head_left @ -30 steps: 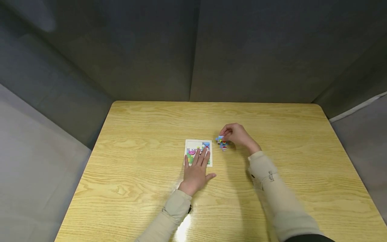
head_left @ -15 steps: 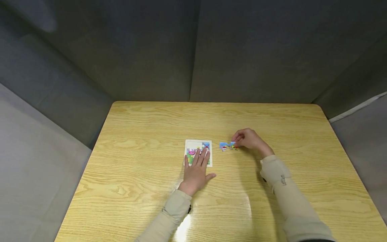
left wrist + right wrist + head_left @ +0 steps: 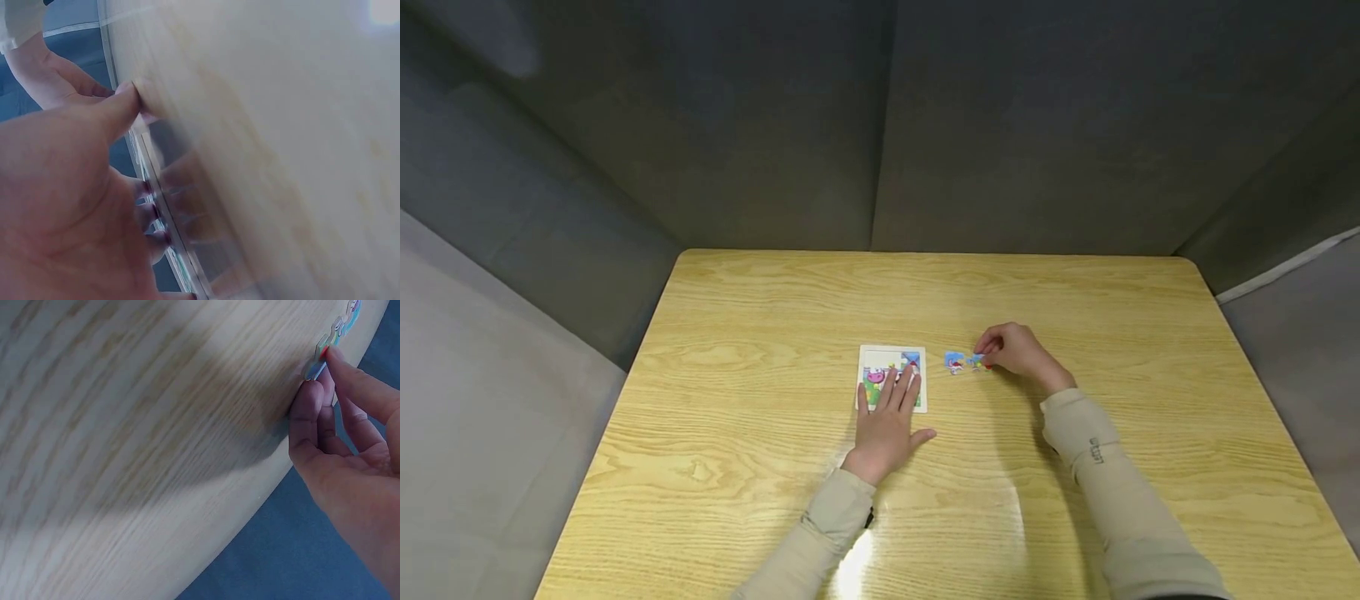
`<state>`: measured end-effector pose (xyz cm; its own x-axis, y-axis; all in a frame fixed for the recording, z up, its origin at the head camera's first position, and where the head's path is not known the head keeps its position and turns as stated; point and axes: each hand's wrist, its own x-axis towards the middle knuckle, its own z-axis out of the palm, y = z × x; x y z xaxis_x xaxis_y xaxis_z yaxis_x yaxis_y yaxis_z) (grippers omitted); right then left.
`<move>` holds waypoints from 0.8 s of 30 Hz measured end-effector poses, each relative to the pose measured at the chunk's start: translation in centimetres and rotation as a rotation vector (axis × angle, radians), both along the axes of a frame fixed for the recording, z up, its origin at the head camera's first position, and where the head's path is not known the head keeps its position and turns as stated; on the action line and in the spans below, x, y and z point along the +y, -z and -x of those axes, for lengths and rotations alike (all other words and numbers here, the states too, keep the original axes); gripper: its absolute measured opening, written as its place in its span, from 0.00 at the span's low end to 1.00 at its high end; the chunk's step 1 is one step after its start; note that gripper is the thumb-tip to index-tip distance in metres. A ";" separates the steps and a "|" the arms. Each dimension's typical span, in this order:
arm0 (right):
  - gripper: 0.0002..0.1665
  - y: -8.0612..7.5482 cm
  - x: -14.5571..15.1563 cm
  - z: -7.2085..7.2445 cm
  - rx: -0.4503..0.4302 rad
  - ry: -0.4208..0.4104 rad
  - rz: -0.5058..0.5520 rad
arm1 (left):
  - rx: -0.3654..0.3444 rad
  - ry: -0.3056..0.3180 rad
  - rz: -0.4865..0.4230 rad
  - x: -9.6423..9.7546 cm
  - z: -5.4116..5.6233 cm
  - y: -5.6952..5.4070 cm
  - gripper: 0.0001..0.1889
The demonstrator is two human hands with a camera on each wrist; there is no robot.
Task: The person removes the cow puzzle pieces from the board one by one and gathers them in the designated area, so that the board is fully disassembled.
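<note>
My left hand (image 3: 882, 433) lies with spread, straight fingers over a small square puzzle board (image 3: 891, 348) with a white frame. A pink cow's head and green and blue parts show around the fingers; a pale patch shows at the board's upper left. To the board's right, my right hand (image 3: 1018, 350) pinches a colourful jigsaw piece (image 3: 978, 362) between thumb and fingers, low at the table. Left of that piece lies another blue, red and white jigsaw piece (image 3: 953, 361). In the right wrist view, the pinched piece (image 3: 320, 357) is partly covered by the fingertips.
The wooden table (image 3: 760, 450) spreads around both hands. Grey partitions (image 3: 775, 125) stand behind it and at its sides. A bright glare spot shows near the front edge of the head view.
My right hand has moved right and slightly down, bringing its piece from above the other piece to its right side. In the last half second it has barely shifted. The left hand stays put.
</note>
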<state>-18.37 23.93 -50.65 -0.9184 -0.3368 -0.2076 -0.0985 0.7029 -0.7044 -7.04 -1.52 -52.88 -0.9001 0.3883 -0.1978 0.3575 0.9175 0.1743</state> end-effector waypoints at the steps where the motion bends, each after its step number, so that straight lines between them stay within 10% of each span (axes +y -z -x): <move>1: 0.06 0.0 0.0 0.0 0.005 0.000 0.006 | 0.002 0.000 0.004 0.0 0.0 0.0 0.47; 24: 0.05 -1.4 -4.2 0.1 0.101 0.002 0.082 | -0.028 0.001 -0.047 0.0 -0.3 -1.4 0.45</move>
<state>-18.49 19.71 -49.27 -0.9338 -0.3472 -0.0860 -0.1706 0.6436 -0.7461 -6.78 -1.49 -51.45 -0.8940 0.3989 -0.2041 0.3532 0.9076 0.2271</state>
